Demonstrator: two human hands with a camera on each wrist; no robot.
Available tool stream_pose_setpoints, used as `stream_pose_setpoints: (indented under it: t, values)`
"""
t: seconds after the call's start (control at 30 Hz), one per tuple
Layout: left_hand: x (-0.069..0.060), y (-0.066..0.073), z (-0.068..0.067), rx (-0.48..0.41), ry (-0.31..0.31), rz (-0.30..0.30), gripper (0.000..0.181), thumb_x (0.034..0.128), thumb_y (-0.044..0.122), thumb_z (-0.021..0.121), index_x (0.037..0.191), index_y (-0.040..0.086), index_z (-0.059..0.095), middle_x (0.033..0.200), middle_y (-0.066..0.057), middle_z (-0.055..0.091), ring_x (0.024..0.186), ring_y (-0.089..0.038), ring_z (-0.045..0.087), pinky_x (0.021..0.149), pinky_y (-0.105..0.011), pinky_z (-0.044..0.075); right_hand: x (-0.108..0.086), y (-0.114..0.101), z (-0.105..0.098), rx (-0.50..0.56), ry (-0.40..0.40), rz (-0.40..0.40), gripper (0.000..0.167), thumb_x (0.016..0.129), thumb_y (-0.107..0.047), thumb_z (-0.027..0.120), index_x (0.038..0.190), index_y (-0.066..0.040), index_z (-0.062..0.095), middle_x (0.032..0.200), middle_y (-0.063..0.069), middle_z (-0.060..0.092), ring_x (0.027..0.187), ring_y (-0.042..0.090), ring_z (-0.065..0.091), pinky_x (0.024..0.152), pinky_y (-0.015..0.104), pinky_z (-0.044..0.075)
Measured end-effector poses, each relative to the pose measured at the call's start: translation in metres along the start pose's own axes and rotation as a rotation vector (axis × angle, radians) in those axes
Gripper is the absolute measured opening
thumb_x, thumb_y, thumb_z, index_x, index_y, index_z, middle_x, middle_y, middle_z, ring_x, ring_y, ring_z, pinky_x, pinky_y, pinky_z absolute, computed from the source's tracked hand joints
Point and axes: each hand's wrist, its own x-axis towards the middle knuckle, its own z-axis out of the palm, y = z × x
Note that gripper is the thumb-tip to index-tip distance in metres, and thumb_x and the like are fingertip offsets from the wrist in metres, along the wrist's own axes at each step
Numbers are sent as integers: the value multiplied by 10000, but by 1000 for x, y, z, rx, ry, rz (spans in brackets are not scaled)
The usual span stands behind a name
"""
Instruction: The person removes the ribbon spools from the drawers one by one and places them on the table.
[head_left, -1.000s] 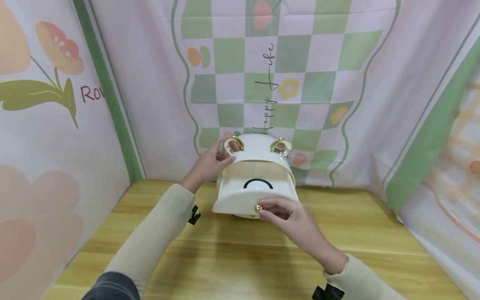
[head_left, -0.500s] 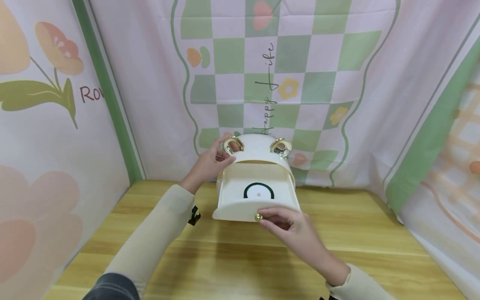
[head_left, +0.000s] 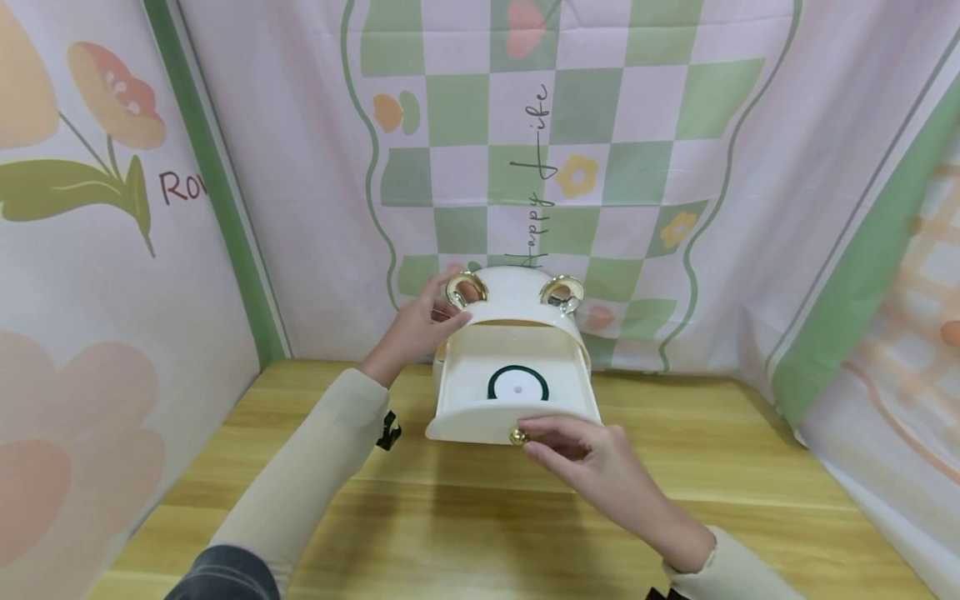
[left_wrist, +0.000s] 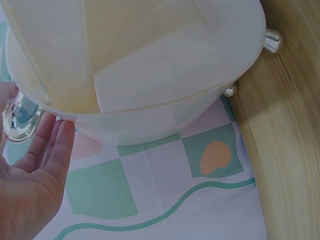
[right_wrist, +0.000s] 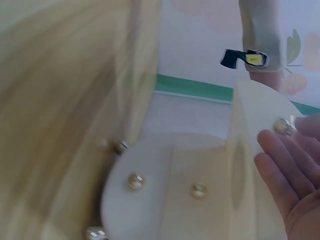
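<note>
One gold knob (head_left: 518,436), set on the front panel of the drawer (head_left: 465,425), is pinched between the thumb and fingertips of the right hand (head_left: 596,462). The knob is placed at the very ends of those fingers, with the palm held off to the right. The drawer is drawn well out of the white box (head_left: 517,290) towards the person, its line of travel aimed from the backdrop (head_left: 645,175) to the near edge of the table (head_left: 720,475); its front is much nearer to the right hand than to the left. The box's upper left edge is gripped by the left hand (head_left: 417,327), thumb in front and fingers behind, beside a gold ring (head_left: 466,277); how firmly cannot be told.

In the drawer, a round disc (head_left: 517,379) with a dark green rim is laid flat, partly hidden by the front panel. Below the drawer, two more knobs (right_wrist: 198,190) are shown by the right wrist camera, mounted on the box's lower front; what is kept behind them cannot be seen.
</note>
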Motion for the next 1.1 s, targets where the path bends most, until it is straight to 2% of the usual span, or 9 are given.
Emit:
stream_pose_setpoints:
  t: [0.23,0.43,0.57,0.7,0.8,0.9,1.03,1.1]
  values:
    - [0,0,0,-1,-1,4,730,978,330,673,1564,430,248,1041,-34,649,973,-200,627,865,-384,548,11,-11,-23,-58,-33,-71,241,890,-63,762,1123,-129,755,932,-40,758,719,74,708,581,231,570]
    - [0,0,0,-6,-4,7,729,978,327,673,1561,437,250,1044,-33,650,977,-194,627,863,-375,550,24,-22,-43,-112,-21,-139,210,875,-24,769,1059,-124,754,775,-75,724,634,83,689,521,203,536]
    - [0,0,0,-5,-2,1,728,977,329,675,1561,436,253,1049,-42,650,976,-200,627,857,-378,552,37,-25,-58,-145,-6,-181,230,863,-12,778,1037,-160,752,787,-102,719,629,94,685,486,192,507]
    - [-1,1,0,-10,0,-15,730,976,338,675,1559,448,250,1056,-50,648,977,-212,629,856,-389,553,51,-21,-70,-211,-23,-221,247,859,-25,787,1041,-188,754,884,-120,733,721,65,694,591,202,547]
    - [-1,1,0,-13,-3,-23,731,976,345,674,1557,459,244,1063,-51,647,983,-216,629,864,-395,550,59,-14,-75,-278,-69,-221,234,876,-73,783,1075,-192,752,991,-111,738,827,50,695,704,245,576]
    - [-1,1,0,-12,-3,-21,730,978,343,672,1558,457,244,1068,-49,644,990,-217,626,875,-398,546,66,-7,-78,-337,-148,-177,248,909,-161,764,1153,-196,736,1109,-91,725,939,113,697,783,315,582]
    - [-2,2,0,-10,-2,-15,728,979,341,670,1562,442,246,1070,-50,641,994,-216,624,882,-401,543,74,2,-77,-377,-301,-88,387,925,-281,749,1290,-172,681,1251,-54,678,1066,241,664,838,430,562]
    - [-2,2,0,-8,0,-14,729,980,339,669,1564,435,245,1071,-51,641,996,-217,624,884,-403,543,78,6,-76,-359,-389,-41,458,927,-282,746,1354,-161,637,1322,-38,636,1142,257,626,887,476,536]
